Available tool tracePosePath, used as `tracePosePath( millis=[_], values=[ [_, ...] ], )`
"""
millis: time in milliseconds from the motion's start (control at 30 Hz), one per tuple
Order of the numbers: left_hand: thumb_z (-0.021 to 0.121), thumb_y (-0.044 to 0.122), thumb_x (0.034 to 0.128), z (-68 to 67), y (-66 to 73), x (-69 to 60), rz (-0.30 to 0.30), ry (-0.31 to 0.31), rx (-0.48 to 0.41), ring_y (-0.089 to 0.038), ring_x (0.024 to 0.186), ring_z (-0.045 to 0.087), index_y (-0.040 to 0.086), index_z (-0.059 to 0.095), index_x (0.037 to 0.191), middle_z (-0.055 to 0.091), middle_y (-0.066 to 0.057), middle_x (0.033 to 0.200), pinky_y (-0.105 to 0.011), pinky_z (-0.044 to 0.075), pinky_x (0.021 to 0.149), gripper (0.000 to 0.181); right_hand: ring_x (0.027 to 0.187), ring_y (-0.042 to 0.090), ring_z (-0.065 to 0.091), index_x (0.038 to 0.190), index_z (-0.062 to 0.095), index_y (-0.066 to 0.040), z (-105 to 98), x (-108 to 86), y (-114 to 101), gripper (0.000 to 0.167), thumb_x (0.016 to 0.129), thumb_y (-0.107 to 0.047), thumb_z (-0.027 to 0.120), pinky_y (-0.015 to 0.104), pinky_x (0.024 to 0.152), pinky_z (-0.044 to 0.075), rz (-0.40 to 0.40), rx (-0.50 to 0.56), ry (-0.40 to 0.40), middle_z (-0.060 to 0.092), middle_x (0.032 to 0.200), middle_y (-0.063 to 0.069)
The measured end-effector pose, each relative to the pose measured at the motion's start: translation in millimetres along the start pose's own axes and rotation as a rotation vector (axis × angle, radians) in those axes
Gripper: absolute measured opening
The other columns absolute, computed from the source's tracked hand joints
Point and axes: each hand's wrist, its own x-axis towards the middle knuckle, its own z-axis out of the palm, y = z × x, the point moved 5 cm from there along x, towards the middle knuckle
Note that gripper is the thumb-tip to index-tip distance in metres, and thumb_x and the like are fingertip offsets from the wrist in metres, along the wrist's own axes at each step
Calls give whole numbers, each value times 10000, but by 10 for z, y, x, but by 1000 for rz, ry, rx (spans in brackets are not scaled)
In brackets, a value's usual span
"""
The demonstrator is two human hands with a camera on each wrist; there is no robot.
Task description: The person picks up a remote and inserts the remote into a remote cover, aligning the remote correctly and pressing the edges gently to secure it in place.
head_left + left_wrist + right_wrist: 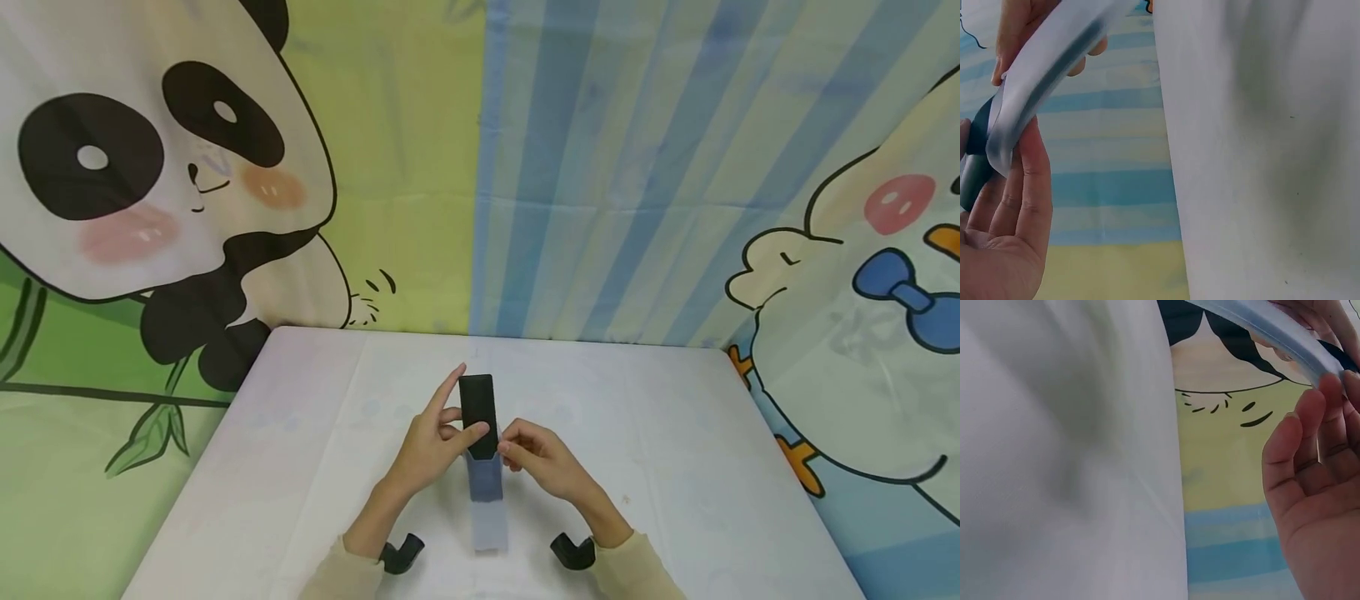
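Note:
A flat black rectangular piece [477, 404] stands nearly upright above the table. My left hand [431, 450] grips it, thumb across its front and some fingers behind, index finger pointing up. From its lower end hangs a bluish, see-through strip [486, 479], paler toward the bottom. My right hand [543, 458] pinches the side where the strip meets the black piece. In the left wrist view the strip [1041, 78] bends in a glossy curve beside the left hand [1007, 244]. In the right wrist view the right hand's fingertips [1330, 387] are at the strip's edge [1272, 328].
A white-covered table [300, 467] lies under both hands. Beside the sleeves show black bent pieces, one left [403, 554] and one right [572, 552]. Behind the table hangs a printed cloth [600, 167] with a panda and a white bird character.

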Motion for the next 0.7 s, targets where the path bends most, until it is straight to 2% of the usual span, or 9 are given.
tracePosePath(
  millis=[167,300,367,400,533,600,700],
  values=[
    [752,288,925,-16,5,17,-6,-4,-13,-265,602,694,454,230,1561,747,-30,1030,-316,498,533,839,675,347,537,1053,608,-68,16,-17,37,98,1021,1,546,362,606,511,4,-25,-14,603,834,139],
    [743,269,935,-22,-13,29,-14,-22,-31,-279,624,703,439,254,1554,741,-41,1067,-343,524,559,807,637,297,518,1019,602,-105,36,-19,47,121,1027,-4,536,307,562,462,-14,-80,-30,588,796,93],
    [735,252,942,-24,-10,31,-17,-36,-52,-284,659,713,440,262,1549,728,-71,1114,-344,534,590,792,620,283,499,995,598,-82,54,-9,18,134,1029,16,515,257,558,434,-20,-87,-30,572,775,115],
    [732,240,945,-24,-2,32,-20,-45,-62,-288,681,718,448,265,1544,718,-88,1138,-345,543,616,787,612,282,491,984,593,-62,68,0,-28,136,1027,33,507,282,540,431,-27,-86,-26,563,762,133],
    [721,202,954,-29,15,37,-34,-75,-100,-285,782,731,450,268,1539,672,-154,1223,-335,547,710,781,602,317,466,942,564,20,124,31,-189,128,1015,88,485,380,515,421,-56,-47,32,514,723,187],
    [722,197,953,-31,6,38,-52,-84,-109,-283,780,728,446,262,1539,662,-168,1234,-329,547,683,786,604,332,458,934,551,36,147,36,-187,129,1016,98,472,397,518,422,-68,-25,70,495,716,203],
    [724,194,951,-27,-44,30,-90,-93,-125,-272,680,696,435,251,1544,669,-182,1202,-296,512,587,796,598,274,460,936,557,36,153,35,-42,132,1027,75,470,297,533,425,-36,12,145,488,709,217]
  ],
)
